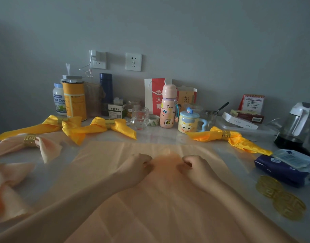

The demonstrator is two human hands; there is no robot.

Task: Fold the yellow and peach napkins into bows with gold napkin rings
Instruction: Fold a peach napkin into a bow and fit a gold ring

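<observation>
Evidently a fresh fold is only starting: the flat peach satin napkin (161, 207) lies spread across the near middle of the tabletop, running off its near edge. The left hand (136, 168) and right hand (199, 168) sit close together on its centre, fingers curled under and apparently pinching the cloth, though the fingertips are hidden. Three finished yellow satin bows (105, 126) line the far side, and two peach bows (31, 142) lie by the left edge. Next, I judge, the cloth needs gathering into even pleats and threading through one of the two gold fretwork napkin rings (268, 186) near the right edge.
</observation>
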